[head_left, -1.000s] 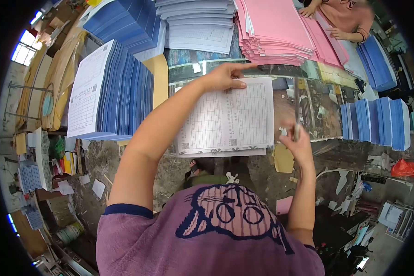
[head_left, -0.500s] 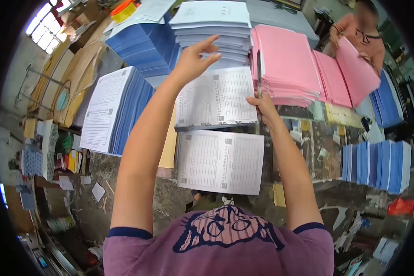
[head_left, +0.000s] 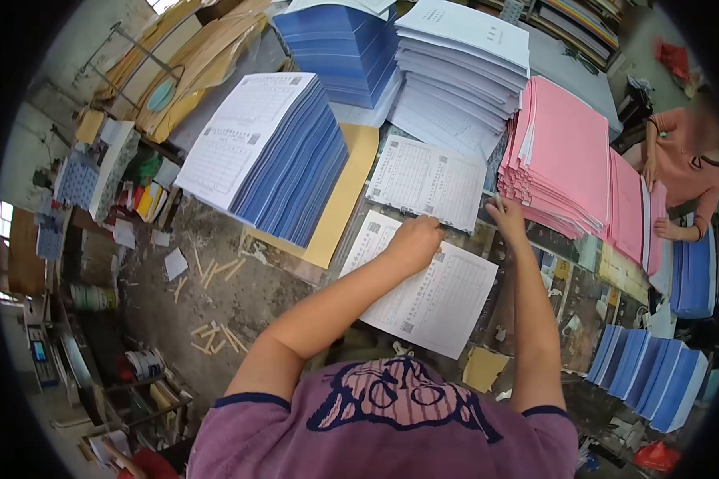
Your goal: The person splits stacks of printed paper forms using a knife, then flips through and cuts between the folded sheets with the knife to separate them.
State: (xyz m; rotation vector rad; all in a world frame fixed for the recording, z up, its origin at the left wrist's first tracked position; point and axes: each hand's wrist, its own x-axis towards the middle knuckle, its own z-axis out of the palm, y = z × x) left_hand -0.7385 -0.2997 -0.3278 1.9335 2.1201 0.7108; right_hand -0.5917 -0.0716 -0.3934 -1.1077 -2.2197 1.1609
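Note:
Two stacks of printed forms lie in front of me, a farther stack (head_left: 427, 177) and a nearer sheet or stack (head_left: 447, 299). My left hand (head_left: 417, 243) rests at the far edge of the nearer one, fingers curled together; what they hold, if anything, is hidden. Just right of the farther stack, my right hand (head_left: 506, 215) is closed around a thin object (head_left: 499, 203), too small to name. To the left stands a tall blue-edged pile of forms (head_left: 291, 160) by yellow-brown card (head_left: 359, 164).
Behind are a blue-edged pile (head_left: 339, 52) and a white paper pile (head_left: 463, 68). Pink sheets (head_left: 567, 148) lie at the right, where a co-worker (head_left: 683, 160) handles pink paper. More blue bundles (head_left: 647, 371) stand at the near right.
The view has turned. My left hand has come down from above the farther stack to the nearer forms and its fingers have curled. My right hand has moved off the farther stack's right edge.

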